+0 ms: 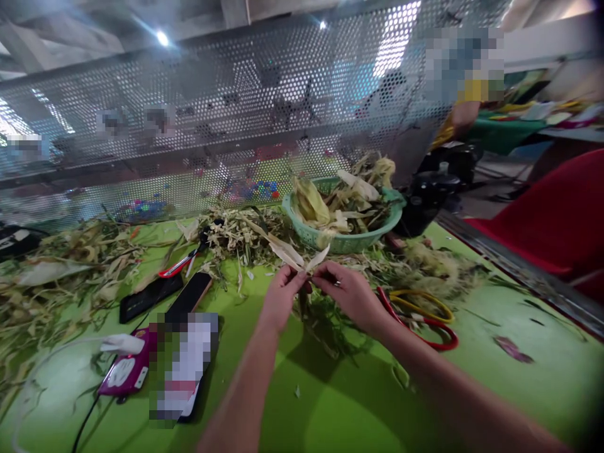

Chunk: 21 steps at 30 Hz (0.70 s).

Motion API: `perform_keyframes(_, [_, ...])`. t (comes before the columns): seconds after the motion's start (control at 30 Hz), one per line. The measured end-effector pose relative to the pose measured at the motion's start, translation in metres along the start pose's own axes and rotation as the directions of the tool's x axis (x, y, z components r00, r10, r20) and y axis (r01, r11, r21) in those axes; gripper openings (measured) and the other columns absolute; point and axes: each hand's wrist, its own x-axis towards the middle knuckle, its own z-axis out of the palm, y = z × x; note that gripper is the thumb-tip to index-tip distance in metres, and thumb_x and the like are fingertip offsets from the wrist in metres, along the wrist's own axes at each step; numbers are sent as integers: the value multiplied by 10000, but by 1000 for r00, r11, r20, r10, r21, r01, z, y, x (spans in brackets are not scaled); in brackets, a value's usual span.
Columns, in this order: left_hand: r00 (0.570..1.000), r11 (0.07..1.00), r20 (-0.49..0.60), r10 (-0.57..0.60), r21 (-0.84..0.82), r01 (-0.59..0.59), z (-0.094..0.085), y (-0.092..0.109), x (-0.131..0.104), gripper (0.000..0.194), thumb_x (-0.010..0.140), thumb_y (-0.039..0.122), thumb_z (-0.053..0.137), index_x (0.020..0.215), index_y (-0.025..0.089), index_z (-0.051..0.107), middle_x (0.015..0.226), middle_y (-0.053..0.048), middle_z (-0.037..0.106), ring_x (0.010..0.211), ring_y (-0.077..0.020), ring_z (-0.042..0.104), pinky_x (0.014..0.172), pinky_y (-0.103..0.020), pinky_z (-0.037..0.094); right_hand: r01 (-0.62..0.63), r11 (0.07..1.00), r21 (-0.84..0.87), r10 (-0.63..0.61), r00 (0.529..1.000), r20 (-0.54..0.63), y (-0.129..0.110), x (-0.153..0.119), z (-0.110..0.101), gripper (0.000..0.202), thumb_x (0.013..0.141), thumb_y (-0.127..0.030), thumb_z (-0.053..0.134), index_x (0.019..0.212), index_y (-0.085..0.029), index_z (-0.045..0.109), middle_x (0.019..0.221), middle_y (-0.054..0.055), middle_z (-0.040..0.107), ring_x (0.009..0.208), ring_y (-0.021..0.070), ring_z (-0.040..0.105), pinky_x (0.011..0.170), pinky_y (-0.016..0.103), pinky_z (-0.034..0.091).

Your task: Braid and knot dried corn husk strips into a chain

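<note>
Over the middle of a green table, my left hand [282, 297] pinches a pale dried corn husk [289, 255] between thumb and fingers. My right hand [348, 294] meets it from the right, its fingers closed at the base of the same piece. Two pale husk tips [319, 257] spread upward in a V from the fingertips. Loose green-brown husk strands lie on the table beneath both hands. Just past them stands a light-green plastic basket [346, 241] heaped with dried husks [311, 201]. Scissors with red and yellow loop handles [443, 343] lie by my right forearm.
Husk scraps [240, 236] pile along a perforated metal screen [212, 113]. At left are a red cutter [177, 265], a dark phone [150, 298] and a purple power socket [125, 374] with cables. A red chair [557, 220] and another person [465, 116] are at right.
</note>
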Motion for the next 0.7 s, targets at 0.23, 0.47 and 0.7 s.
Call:
perform_keyframes(0.23, [990,959,-36,-138,-253,125,5,-3,-3,251,711,362,721,733,159,575,562,37,522,508,-65,450,526,-189,342,-23,998,55,21,999,30,6,1,-1,151,865,-312,566,777,-191,572,690,-20,584,652,133,503,605,229,381])
perform_keyframes(0.47, [995,994,6,-104,-30,104,3,7,-5,243,730,387,705,747,156,634,621,5,571,597,-96,496,621,-219,381,-38,994,105,36,999,19,5,3,-8,169,840,-352,589,839,-186,621,706,-8,608,654,143,527,608,244,402])
perform_keyframes(0.7, [986,994,129,-104,34,101,8,7,-7,304,719,352,714,968,179,688,870,-34,650,755,-140,543,810,-273,416,-62,972,226,67,998,-15,14,4,-11,235,832,-411,589,782,-189,644,728,5,621,703,164,553,659,269,430])
